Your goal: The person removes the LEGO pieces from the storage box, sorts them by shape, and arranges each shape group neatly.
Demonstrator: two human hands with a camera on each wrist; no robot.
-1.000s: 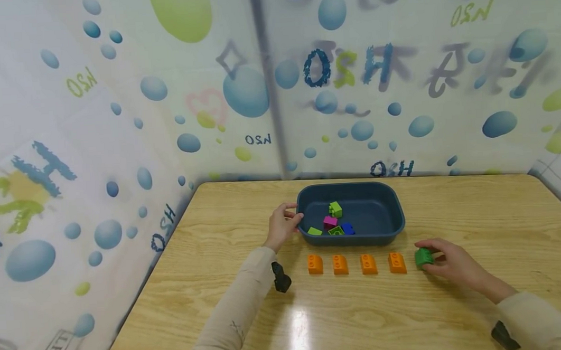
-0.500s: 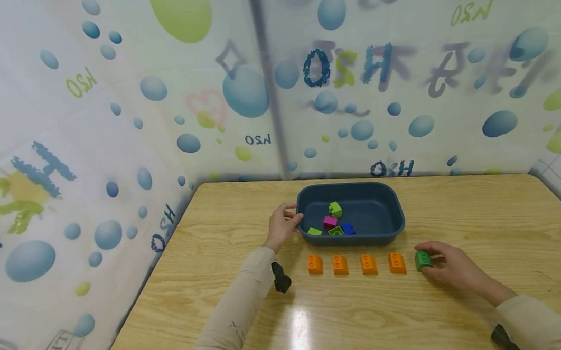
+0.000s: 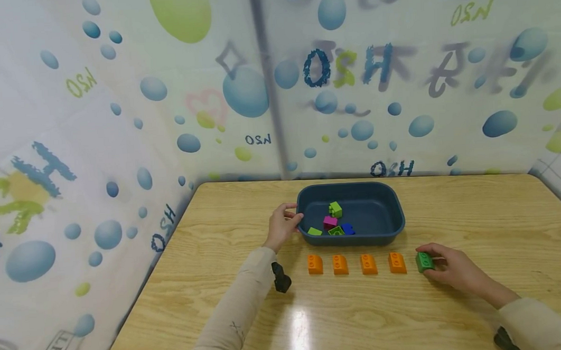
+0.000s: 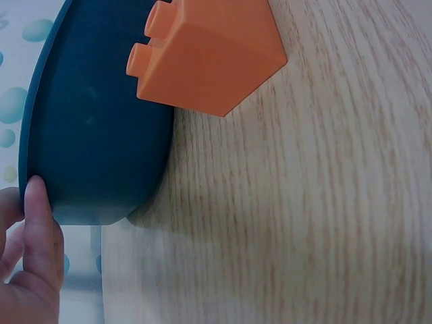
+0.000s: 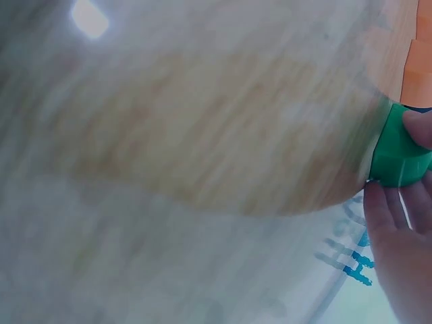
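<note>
My right hand [image 3: 457, 268] pinches a green toy brick [image 3: 424, 262] between thumb and fingers, at the right end of a row of orange bricks. In the right wrist view the green brick [image 5: 399, 152] shows between the thumb and fingertips. My left hand [image 3: 282, 226] grips the left rim of a dark blue bin [image 3: 379, 238], thumb over the edge. The left wrist view has the thumb on the bin's wall [image 4: 101, 148] and one orange brick [image 4: 216, 57] close by. Inside the bin lie lime green bricks [image 3: 336, 209], a magenta brick [image 3: 330, 222] and a blue brick [image 3: 348, 228].
Several orange bricks, from the leftmost brick [image 3: 315, 264] to the rightmost brick [image 3: 397, 263], stand spaced in a row in front of the bin. The wooden table [image 3: 364, 318] ends at a patterned wall covering [image 3: 241, 161] behind and to the left.
The green brick has tipped so its studs show more toward the camera, and it has shifted slightly nearer to me with the right hand. The left hand and bin stay put.
</note>
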